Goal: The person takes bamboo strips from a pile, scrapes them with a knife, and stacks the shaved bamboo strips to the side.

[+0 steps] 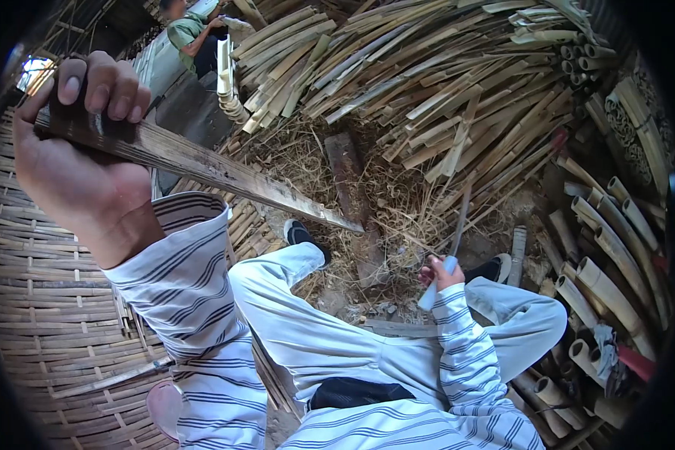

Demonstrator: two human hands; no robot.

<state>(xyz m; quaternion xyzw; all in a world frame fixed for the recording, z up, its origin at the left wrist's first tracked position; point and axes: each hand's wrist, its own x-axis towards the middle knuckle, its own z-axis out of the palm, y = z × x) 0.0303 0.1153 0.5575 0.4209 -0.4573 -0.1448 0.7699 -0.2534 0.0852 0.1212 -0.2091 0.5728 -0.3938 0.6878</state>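
Observation:
My left hand (pixel 90 142), raised at the upper left, is closed around the near end of a long split bamboo strip (pixel 225 178). The strip slants down to the right, and its far end reaches over a dark wooden plank (pixel 345 165) on the ground. Between my knees, my right hand (pixel 440 273) grips the pale blue handle of a knife (pixel 460 221). Its long narrow blade points up and away from me, apart from the strip. Fibrous bamboo shavings (pixel 397 195) surround the plank.
A large heap of split bamboo (pixel 427 82) lies ahead. Cut bamboo poles (pixel 607 292) crowd the right side. Woven bamboo matting (pixel 60 300) covers the left. Another person (pixel 187 36) in a green shirt sits at the top left.

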